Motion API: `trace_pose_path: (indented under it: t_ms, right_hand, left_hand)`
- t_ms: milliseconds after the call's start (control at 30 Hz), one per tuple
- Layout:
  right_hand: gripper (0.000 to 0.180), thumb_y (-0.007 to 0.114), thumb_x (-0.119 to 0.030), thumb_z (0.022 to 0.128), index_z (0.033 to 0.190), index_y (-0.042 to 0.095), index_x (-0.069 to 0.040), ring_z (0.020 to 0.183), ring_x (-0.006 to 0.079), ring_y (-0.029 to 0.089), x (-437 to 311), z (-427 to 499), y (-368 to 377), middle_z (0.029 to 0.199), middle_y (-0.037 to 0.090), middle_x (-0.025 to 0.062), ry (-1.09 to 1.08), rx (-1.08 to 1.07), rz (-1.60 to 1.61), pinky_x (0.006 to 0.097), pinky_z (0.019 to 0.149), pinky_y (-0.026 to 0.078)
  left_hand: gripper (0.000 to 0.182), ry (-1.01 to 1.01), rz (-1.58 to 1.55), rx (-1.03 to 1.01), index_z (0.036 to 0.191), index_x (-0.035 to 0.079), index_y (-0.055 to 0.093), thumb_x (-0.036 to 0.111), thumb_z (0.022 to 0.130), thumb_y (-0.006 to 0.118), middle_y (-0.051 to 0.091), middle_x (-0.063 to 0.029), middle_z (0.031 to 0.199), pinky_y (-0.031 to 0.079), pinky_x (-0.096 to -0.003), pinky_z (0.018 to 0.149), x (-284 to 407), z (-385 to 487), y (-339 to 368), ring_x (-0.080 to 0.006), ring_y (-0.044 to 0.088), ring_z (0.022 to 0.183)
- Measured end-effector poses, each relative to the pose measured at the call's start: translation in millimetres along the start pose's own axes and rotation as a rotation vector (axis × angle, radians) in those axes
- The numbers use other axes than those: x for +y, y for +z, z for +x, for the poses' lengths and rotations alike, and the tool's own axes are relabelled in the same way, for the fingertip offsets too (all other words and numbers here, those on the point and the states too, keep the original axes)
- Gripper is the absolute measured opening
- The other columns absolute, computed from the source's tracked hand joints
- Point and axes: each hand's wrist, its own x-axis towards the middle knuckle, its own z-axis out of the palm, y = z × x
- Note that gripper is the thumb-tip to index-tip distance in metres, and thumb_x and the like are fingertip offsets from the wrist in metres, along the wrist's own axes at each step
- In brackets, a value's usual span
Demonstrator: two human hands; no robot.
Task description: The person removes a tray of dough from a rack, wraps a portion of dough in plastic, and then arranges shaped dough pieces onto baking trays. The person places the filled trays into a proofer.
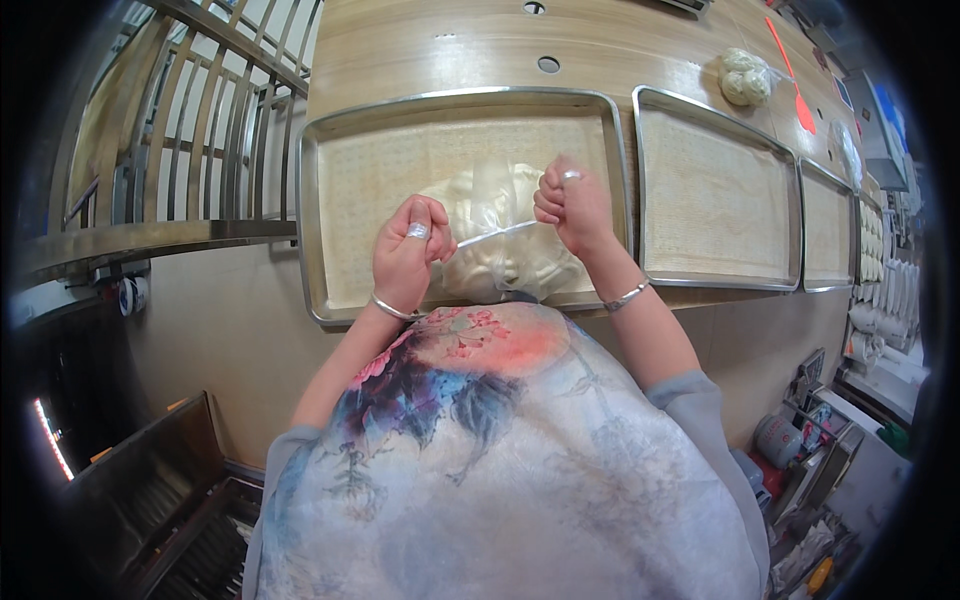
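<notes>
A clear plastic bag [469,274] full of pale, dough-like pieces sits in the near part of a lined metal tray [375,165]. Over the bag, a thin white plastic strip [484,238] is stretched taut and crosses at a gathered, knot-like point. My left hand [409,244] is closed around one end of the strip. The other end runs into my right hand [577,202], which is a fist and slightly blurred at the top. Both thumbs carry a silvery wrap, and each wrist wears a metal bangle.
More lined trays, one [720,195] beside mine, continue to the right along the wooden table [420,52]. Farther back lie another filled plastic bag [744,77] and a red-orange swatter-like tool [801,105]. A metal slatted rack [217,112] stands close on the left.
</notes>
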Motion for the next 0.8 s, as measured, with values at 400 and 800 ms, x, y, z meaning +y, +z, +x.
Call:
trace_pose_path:
  t_ms: [400,800]
  right_hand:
    - [0.066,0.072,-0.013,0.083,0.142,0.04,-0.01,0.072,0.0191,0.058,-11,-20,19,0.087,0.058,0.0102,-0.064,-0.151,-1.108,0.0334,0.071,0.049]
    - [0.008,0.053,-0.003,0.092,0.096,0.06,-0.004,0.065,0.0264,0.055,47,-9,31,0.07,0.056,0.0151,-0.371,-0.13,-1.188,0.0357,0.066,0.046]
  left_hand:
    - [0.024,-0.239,-0.182,0.162,0.097,0.007,0.053,0.027,0.104,0.043,0.033,0.0049,0.059,0.032,-0.0252,0.052,-40,-2,-27,-0.0074,0.029,0.051]
    - [0.026,-0.272,0.02,0.185,0.094,0.008,0.055,0.028,0.105,0.041,0.034,0.0052,0.058,0.027,-0.0231,0.044,-50,-5,-28,-0.0065,0.03,0.048]
